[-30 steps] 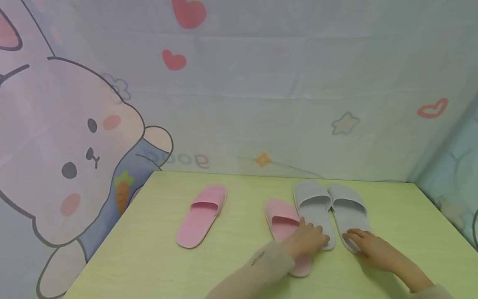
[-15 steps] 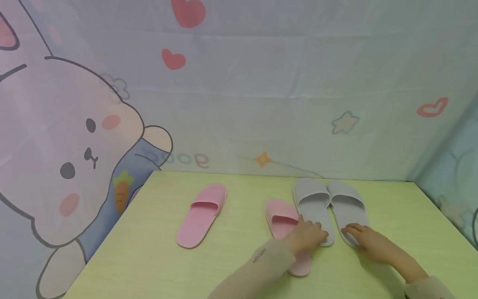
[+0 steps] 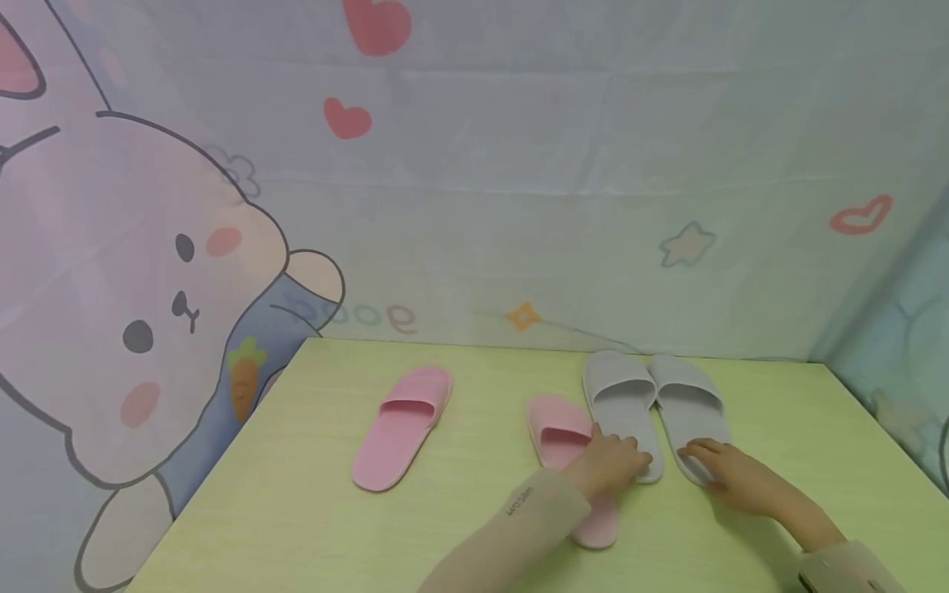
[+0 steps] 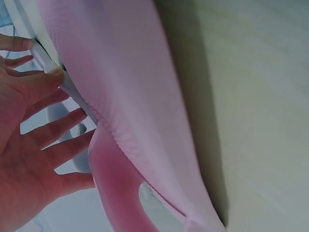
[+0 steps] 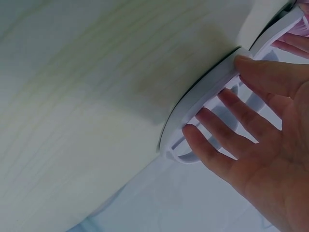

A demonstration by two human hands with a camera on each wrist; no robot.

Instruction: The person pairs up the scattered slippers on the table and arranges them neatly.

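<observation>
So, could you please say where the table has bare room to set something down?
Bare table lies between the left pink slipper and right pink slipper, and right of the grey slippers. It is crowded around those, where the left hand and right hand are.

Table (image 3: pixel 474 453) pale yellow-green, faintly wood-grained. Slippers (image 3: pixel 621 413) nearest right edge grey; other slippers (image 3: pixel 391 445) pink. Sleeves (image 3: pixel 504 539) beige (dark lettering (image 3: pixel 520 501) on left one). Backdrop (image 3: pixel 519 165) pale, printed with red hearts (image 3: pixel 380 26), blue-clad rabbit (image 3: pixel 81 239).

Beige sleeves (image 3: pixel 497 539), dark lettering (image 3: pixel 520 501) near left cuff (image 3: pixel 565 498)
</observation>
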